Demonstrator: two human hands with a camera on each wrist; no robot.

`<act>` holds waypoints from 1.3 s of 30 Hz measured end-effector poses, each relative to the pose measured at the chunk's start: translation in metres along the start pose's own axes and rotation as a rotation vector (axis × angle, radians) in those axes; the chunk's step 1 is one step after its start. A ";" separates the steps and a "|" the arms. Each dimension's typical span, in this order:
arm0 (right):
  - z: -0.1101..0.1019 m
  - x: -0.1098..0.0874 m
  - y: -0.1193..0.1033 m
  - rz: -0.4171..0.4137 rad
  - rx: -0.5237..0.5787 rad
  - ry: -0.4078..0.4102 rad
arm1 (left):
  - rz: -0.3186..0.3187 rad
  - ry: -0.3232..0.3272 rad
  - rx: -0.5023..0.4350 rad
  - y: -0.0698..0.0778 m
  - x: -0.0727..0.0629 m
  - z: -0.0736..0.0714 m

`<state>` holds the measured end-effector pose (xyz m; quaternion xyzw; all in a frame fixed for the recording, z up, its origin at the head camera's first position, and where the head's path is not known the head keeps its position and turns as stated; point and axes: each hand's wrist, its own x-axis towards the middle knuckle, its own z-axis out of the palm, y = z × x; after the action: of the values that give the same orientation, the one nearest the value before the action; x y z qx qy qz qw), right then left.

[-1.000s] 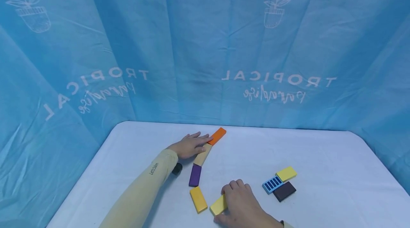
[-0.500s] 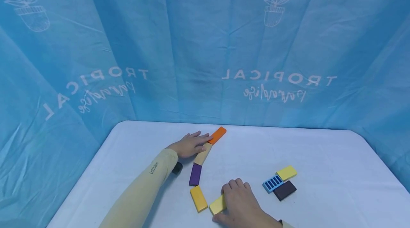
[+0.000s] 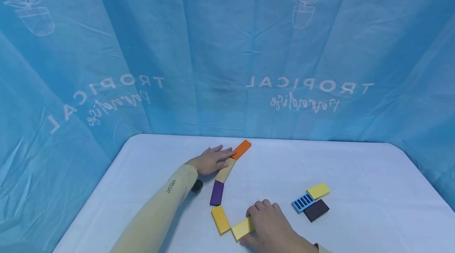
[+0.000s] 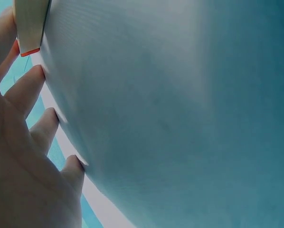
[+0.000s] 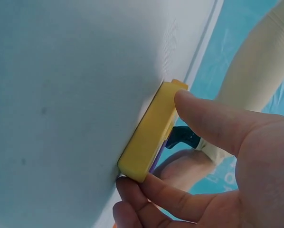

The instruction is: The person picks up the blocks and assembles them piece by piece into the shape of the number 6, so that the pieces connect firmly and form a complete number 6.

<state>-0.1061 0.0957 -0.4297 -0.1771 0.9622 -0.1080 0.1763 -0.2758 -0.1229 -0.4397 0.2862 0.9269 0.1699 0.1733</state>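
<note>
Blue curtain [image 3: 213, 47] well beyond the amber block [image 3: 220, 220]; white table [image 3: 359, 178] under it. Left hand [image 3: 209, 163] farther off past the amber block, fingers spread apart, laid across wood block [image 3: 225, 172] and orange block [image 3: 242, 149]. Right hand [image 3: 271, 227] right of the amber block, thumb and fingers clamped on pale yellow block [image 3: 243, 229]. Purple block [image 3: 217, 193] just beyond the amber block; lemon block [image 3: 318, 191], black block [image 3: 316, 210], blue block [image 3: 303, 203] well right of it. Change: pale yellow block slightly closer to the amber block than a second ago, gap nearly gone, contact unclear. Probably means row almost joined there.

The left arm [image 3: 156, 209], sleeved in cream fabric, lies extended forward, bare left hand [image 3: 210, 162] palm-down, fingers [image 4: 25, 90] spread; the bare right hand [image 3: 268, 225] pinches, thumb [image 5: 208, 118] opposing fingers.
</note>
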 end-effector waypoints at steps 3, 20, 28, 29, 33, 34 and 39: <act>0.000 -0.001 0.002 -0.013 0.019 0.017 | 0.003 0.000 -0.002 0.000 0.000 0.000; -0.001 -0.002 0.006 -0.022 0.063 0.047 | 0.013 0.003 0.001 0.000 0.000 -0.001; -0.002 -0.002 0.006 -0.023 0.078 0.047 | 0.020 0.002 0.002 0.000 0.000 0.000; -0.002 -0.002 0.006 -0.023 0.079 0.047 | 0.020 0.001 0.004 0.001 0.000 0.000; -0.001 -0.002 0.007 -0.017 0.082 0.044 | 0.018 0.000 0.007 0.000 0.000 0.000; -0.001 -0.002 0.007 -0.015 0.082 0.043 | 0.020 0.002 0.007 0.000 0.001 0.000; 0.000 -0.003 0.009 -0.009 0.099 0.046 | 0.028 0.000 0.004 -0.002 0.002 0.001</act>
<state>-0.1060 0.1052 -0.4317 -0.1697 0.9587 -0.1605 0.1622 -0.2778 -0.1234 -0.4417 0.2995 0.9232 0.1705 0.1703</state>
